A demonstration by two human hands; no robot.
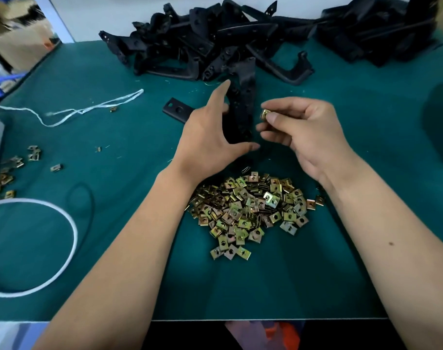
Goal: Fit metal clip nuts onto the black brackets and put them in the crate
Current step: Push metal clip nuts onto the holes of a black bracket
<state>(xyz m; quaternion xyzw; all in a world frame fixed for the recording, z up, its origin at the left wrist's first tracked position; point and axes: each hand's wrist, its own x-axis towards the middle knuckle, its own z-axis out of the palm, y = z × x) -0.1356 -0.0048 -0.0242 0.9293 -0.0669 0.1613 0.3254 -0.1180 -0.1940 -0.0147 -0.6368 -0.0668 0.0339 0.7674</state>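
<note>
My left hand (211, 132) holds a long black bracket (244, 97) upright over the green table, thumb at its lower end and fingers spread along its left side. Just to the right, my right hand (303, 130) pinches a single brass-coloured clip nut (265, 114) between thumb and forefinger, close to the bracket's right edge but apart from it. A heap of several clip nuts (250, 210) lies on the mat below both hands. A big pile of black brackets (215, 41) fills the back of the table. No crate is in view.
A small flat black plate (176, 112) lies left of the held bracket. Loose clip nuts (10, 170) are scattered at the left edge. White string (89, 109) and a white cable loop (71, 233) lie on the left. More black parts (382, 34) sit back right.
</note>
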